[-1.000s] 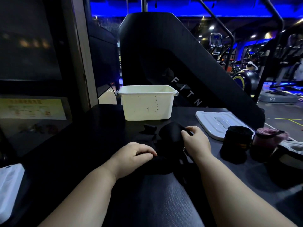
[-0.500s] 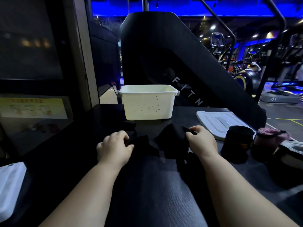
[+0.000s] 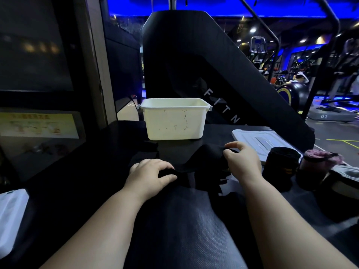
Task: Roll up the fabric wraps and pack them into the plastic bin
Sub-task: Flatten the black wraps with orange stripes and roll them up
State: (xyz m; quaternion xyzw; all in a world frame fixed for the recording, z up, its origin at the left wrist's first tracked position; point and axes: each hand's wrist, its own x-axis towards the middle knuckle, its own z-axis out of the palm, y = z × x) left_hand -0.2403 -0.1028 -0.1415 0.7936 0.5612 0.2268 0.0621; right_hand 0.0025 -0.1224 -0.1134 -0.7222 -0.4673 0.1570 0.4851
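wrap: black wrap lies sideways, stretched between both hands, not rolled yet
left hand: fingers curled round its left end
right hand: thumb and finger pinching the right end
plastic bin: just past the fingertips, dead ahead

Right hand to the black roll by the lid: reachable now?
Probably yes: the black roll stands just beside the right hand, nothing between. That hand pinches the loose wrap, though, so must release first.
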